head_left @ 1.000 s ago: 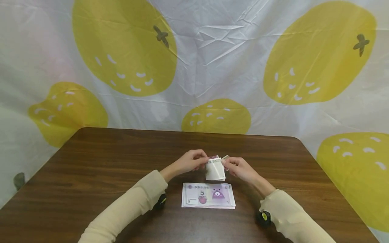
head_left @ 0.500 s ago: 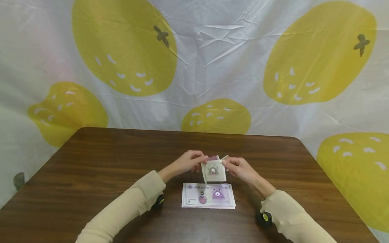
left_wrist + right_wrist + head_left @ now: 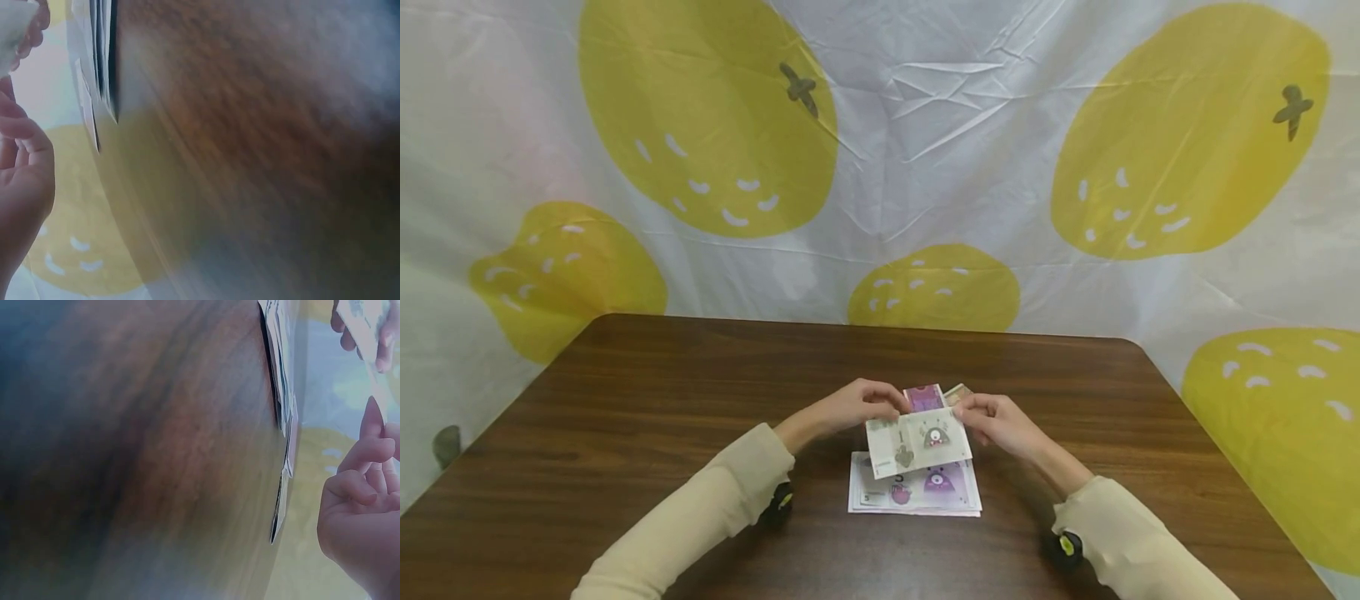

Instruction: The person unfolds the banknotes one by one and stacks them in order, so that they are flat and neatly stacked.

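Observation:
A greyish-white play banknote with a monster picture hangs tilted between my two hands, overlapping a stack of purple play banknotes in the head view. My left hand pinches its upper left edge. At the upper right corner, my right hand pinches it between thumb and finger. In the right wrist view the pale note runs between the fingers of both hands, above the flat notes. Behind the held note, a purple note and a tan note show partly.
The dark wooden table extends to both sides of the notes. Behind it hangs a white curtain printed with yellow fruit. Both wrists wear black bands, and the sleeves are beige.
The pale note came up from behind, spread open and moved toward me over the purple stack. My left hand shifted slightly left; more of the purple and tan notes behind shows.

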{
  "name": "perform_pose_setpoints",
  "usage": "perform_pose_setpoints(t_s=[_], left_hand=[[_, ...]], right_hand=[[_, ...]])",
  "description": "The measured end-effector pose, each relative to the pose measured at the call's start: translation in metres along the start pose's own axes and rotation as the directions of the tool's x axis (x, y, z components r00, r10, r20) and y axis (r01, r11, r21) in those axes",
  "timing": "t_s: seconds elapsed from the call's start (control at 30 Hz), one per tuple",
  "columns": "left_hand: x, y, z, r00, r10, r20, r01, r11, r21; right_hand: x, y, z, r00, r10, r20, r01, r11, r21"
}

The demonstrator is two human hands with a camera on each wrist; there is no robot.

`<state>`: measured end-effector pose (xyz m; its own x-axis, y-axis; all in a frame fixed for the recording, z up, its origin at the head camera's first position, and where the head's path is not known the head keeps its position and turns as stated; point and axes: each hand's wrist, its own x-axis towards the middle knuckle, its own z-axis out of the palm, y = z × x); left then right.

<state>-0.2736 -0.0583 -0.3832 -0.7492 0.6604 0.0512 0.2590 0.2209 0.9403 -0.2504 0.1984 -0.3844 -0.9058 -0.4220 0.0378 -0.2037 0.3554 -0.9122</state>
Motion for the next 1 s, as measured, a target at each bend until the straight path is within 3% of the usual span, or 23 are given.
perform_pose_setpoints(t_s=[0.23, 0.47, 0.6, 1.0], left_hand=[[-0.010, -0.004, -0.005, 0.999, -0.050, 0.021, 0.050, 0.999, -0.020], [-0.019, -0.009, -0.010, 0.998, 0.008, 0.065, -0.006, 0.999, -0.035], [-0.021, -0.008, -0.011, 0.993, 0.051, 0.102, -0.051, 0.999, -0.002], [-0.025, -0.009, -0.005, 0.990, -0.020, 0.139, 0.002, 0.992, 0.125]], right_hand=[[-0.006, 0.002, -0.002, 1.000, -0.010, 0.027, 0.009, 1.000, 0.022], [-0.012, 0.005, -0.004, 0.998, 0.014, 0.057, -0.015, 1.000, 0.018], [-0.015, 0.007, -0.004, 0.996, 0.035, 0.078, -0.036, 0.999, 0.017], [-0.017, 0.015, -0.001, 0.985, 0.032, 0.172, -0.041, 0.998, 0.052]])
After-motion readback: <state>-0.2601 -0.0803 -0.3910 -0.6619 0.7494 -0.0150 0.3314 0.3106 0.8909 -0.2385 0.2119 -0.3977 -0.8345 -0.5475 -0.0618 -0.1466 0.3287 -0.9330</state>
